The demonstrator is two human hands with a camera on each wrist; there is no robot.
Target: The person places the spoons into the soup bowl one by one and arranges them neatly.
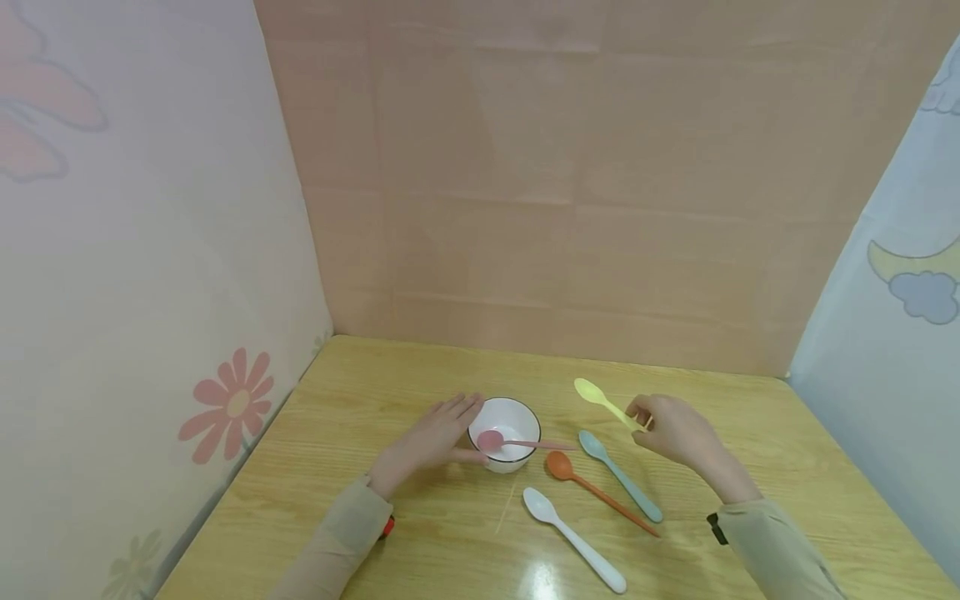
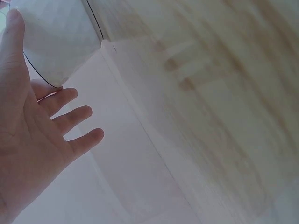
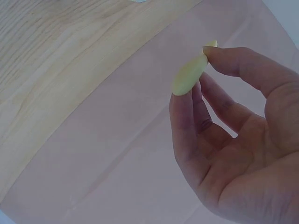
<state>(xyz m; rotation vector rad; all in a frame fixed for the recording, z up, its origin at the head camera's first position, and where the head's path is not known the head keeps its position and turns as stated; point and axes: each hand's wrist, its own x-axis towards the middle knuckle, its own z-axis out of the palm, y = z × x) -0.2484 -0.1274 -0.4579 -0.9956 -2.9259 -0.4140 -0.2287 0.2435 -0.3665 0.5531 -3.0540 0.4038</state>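
My left hand (image 1: 431, 442) is at the left side of a white bowl (image 1: 504, 465) with a dark rim, its thumb and index finger touching it. In the left wrist view the thumb (image 2: 13, 39) lies along the bowl's side and the other fingers are spread. A pink spoon (image 1: 491, 442) rests in the bowl, its handle over the right rim. My right hand (image 1: 678, 429) pinches a yellow spoon (image 1: 592, 392) by its handle end, between thumb and fingers; its head points away to the left. The right wrist view shows the handle end (image 3: 189, 77) close up.
On the wooden table (image 1: 405, 367), right of the bowl, lie a light blue spoon (image 1: 621, 477), an orange spoon (image 1: 592, 487) and, nearer, a white spoon (image 1: 573, 542). A pinkish backdrop (image 1: 555, 183) stands behind, with patterned cloth walls (image 1: 187, 250) at both sides.
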